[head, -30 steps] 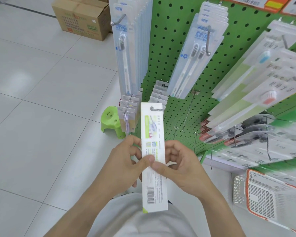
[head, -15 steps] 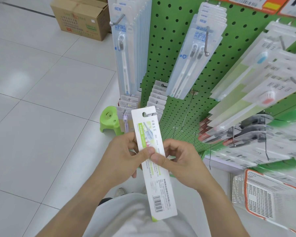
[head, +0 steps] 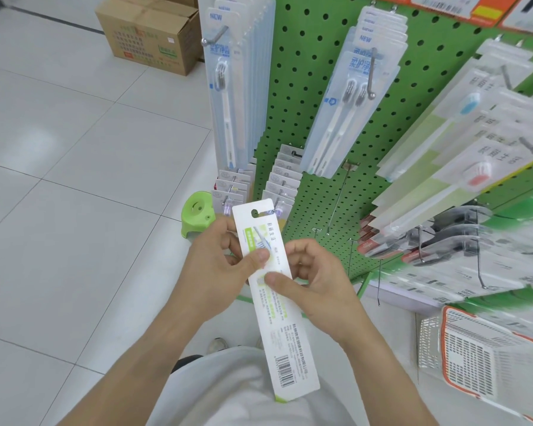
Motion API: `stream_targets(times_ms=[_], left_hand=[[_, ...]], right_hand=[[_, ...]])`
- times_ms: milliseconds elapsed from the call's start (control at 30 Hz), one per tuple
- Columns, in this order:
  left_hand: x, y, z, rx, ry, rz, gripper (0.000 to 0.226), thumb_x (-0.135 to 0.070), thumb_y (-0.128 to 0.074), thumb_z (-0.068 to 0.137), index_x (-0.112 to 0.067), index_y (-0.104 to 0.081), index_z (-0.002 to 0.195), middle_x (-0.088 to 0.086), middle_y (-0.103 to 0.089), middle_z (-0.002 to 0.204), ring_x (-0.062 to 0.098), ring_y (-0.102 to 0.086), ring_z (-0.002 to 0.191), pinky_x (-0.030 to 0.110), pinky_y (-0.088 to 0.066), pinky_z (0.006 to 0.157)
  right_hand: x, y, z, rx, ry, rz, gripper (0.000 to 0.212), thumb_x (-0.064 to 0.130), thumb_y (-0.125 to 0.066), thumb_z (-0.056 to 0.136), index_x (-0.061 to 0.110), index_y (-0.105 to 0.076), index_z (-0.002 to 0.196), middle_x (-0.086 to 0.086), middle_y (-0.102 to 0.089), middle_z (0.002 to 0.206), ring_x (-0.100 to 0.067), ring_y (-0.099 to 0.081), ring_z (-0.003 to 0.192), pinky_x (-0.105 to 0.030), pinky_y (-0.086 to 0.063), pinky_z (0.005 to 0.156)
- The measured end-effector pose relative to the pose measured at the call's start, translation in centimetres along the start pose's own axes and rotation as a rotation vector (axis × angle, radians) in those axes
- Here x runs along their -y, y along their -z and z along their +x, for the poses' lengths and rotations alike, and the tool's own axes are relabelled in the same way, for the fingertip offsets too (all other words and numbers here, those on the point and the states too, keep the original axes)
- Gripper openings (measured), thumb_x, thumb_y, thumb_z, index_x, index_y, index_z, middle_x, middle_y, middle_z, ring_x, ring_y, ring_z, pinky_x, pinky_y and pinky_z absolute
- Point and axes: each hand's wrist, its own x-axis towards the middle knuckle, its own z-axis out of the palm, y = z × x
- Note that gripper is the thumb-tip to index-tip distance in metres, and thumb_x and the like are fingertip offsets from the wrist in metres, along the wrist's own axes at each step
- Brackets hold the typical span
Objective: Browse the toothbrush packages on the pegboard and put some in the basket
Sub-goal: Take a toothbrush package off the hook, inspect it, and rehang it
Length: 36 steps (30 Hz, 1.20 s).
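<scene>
A long white-and-green toothbrush package (head: pixel 286 339) is held in front of my chest, printed back with barcode facing me, its top leaning left. My left hand (head: pixel 216 272) pinches its upper part, thumb on the card. My right hand (head: pixel 317 278) grips it from the right, thumb across the front. The green pegboard (head: pixel 317 96) stands ahead with hanging toothbrush packages: a clear single-brush stack (head: pixel 228 87) at the left, a twin-brush stack (head: pixel 351 106) in the middle, more packages (head: pixel 462 155) at the right. The white basket with an orange rim (head: pixel 486 358) sits at the lower right.
A green plastic stool (head: pixel 197 216) stands on the white tiled floor by the pegboard's foot. A cardboard box (head: pixel 148 32) rests on the floor at the back. Bare metal hooks (head: pixel 336 204) jut from the pegboard's lower middle. Small packages (head: pixel 280 182) hang low.
The package has tilted, its top swinging left and its bottom right, and it has slid lower toward my chest. Both hands keep their hold.
</scene>
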Motion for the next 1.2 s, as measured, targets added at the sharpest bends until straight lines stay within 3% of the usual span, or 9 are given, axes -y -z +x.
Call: stream_targets(times_ms=[167, 267, 400, 600, 733, 833, 933, 1067, 1200], left_hand=[[-0.9, 0.9, 0.5, 0.004, -0.009, 0.053, 0.018, -0.021, -0.069, 0.094, -0.014, -0.057, 0.105, 0.009, -0.076, 0.082, 0.02, -0.064, 0.046, 0.023, -0.039, 0.034], [-1.3, 1.4, 0.5, 0.024, -0.037, 0.108, 0.02, -0.021, -0.071, 0.092, -0.01, -0.055, 0.098, 0.002, -0.077, 0.077, 0.023, -0.069, 0.05, 0.022, -0.039, 0.036], [-1.1, 1.2, 0.1, 0.058, -0.012, 0.055, 0.019, -0.014, -0.071, 0.092, -0.007, -0.053, 0.093, 0.005, -0.077, 0.073, 0.027, -0.073, 0.058, 0.027, -0.049, 0.04], [-0.3, 1.1, -0.6, 0.214, 0.1, -0.016, 0.013, -0.012, -0.067, 0.095, -0.007, -0.06, 0.105, 0.01, -0.077, 0.08, 0.029, -0.075, 0.066, 0.028, -0.06, 0.057], [0.1, 1.3, -0.9, 0.251, 0.02, 0.127, 0.003, -0.016, -0.068, 0.094, -0.015, -0.065, 0.095, 0.0, -0.073, 0.068, 0.022, -0.072, 0.056, 0.025, -0.056, 0.051], [0.5, 1.4, -0.9, 0.213, 0.003, 0.088, 0.003, -0.012, -0.066, 0.095, -0.01, -0.066, 0.093, 0.006, -0.07, 0.068, 0.029, -0.069, 0.052, 0.032, -0.055, 0.048], [0.9, 1.7, -0.8, 0.127, 0.014, 0.001, 0.01, -0.012, -0.063, 0.097, -0.002, -0.065, 0.097, 0.014, -0.071, 0.077, 0.035, -0.066, 0.05, 0.034, -0.052, 0.044], [1.2, 2.0, -0.6, 0.022, 0.034, -0.051, 0.014, -0.014, -0.06, 0.1, -0.001, -0.063, 0.096, 0.009, -0.072, 0.072, 0.03, -0.062, 0.046, 0.029, -0.049, 0.042], [1.4, 1.9, -0.8, 0.016, 0.016, -0.033, 0.014, -0.02, -0.066, 0.096, -0.006, -0.067, 0.095, 0.015, -0.073, 0.072, 0.034, -0.063, 0.049, 0.032, -0.05, 0.047]], right_hand=[[-0.2, 0.2, 0.0, 0.088, 0.013, 0.053, 0.026, 0.018, -0.082, 0.08, 0.017, -0.067, 0.101, -0.016, -0.076, 0.093, -0.03, -0.061, 0.079, -0.058, -0.052, 0.081], [0.4, 1.3, 0.3, 0.164, 0.003, 0.005, 0.025, 0.015, -0.081, 0.079, 0.018, -0.068, 0.1, -0.011, -0.076, 0.091, -0.027, -0.063, 0.08, -0.048, -0.054, 0.079], [0.9, 1.9, 0.9, 0.1, 0.041, -0.124, 0.014, 0.015, -0.08, 0.087, 0.02, -0.072, 0.097, -0.003, -0.075, 0.086, -0.014, -0.064, 0.076, -0.028, -0.049, 0.067], [0.6, 1.8, 1.4, 0.1, 0.059, -0.297, 0.004, 0.024, -0.075, 0.092, 0.022, -0.077, 0.09, 0.009, -0.067, 0.068, -0.006, -0.051, 0.058, -0.025, -0.039, 0.059], [0.8, 1.8, 1.2, 0.145, 0.058, -0.385, 0.008, 0.027, -0.073, 0.093, 0.024, -0.081, 0.095, 0.015, -0.061, 0.069, -0.001, -0.044, 0.057, -0.017, -0.036, 0.059], [1.2, 1.9, 0.9, 0.124, 0.042, -0.443, 0.009, 0.029, -0.072, 0.094, 0.023, -0.08, 0.093, 0.022, -0.064, 0.068, 0.001, -0.051, 0.056, -0.011, -0.035, 0.058], [1.6, 3.1, 0.6, 0.08, 0.005, -0.585, 0.014, 0.038, -0.07, 0.094, 0.031, -0.074, 0.082, 0.026, -0.064, 0.066, 0.003, -0.056, 0.061, -0.012, -0.036, 0.058], [0.8, 4.8, 0.3, 0.02, -0.007, -0.769, 0.033, 0.056, -0.066, 0.09, 0.026, -0.069, 0.075, 0.007, -0.064, 0.068, -0.009, -0.054, 0.065, -0.034, -0.045, 0.065], [0.8, 5.4, -0.3, 0.061, -0.088, -0.616, 0.024, 0.048, -0.077, 0.084, 0.026, -0.074, 0.076, 0.011, -0.058, 0.058, -0.003, -0.043, 0.051, -0.025, -0.035, 0.053]])
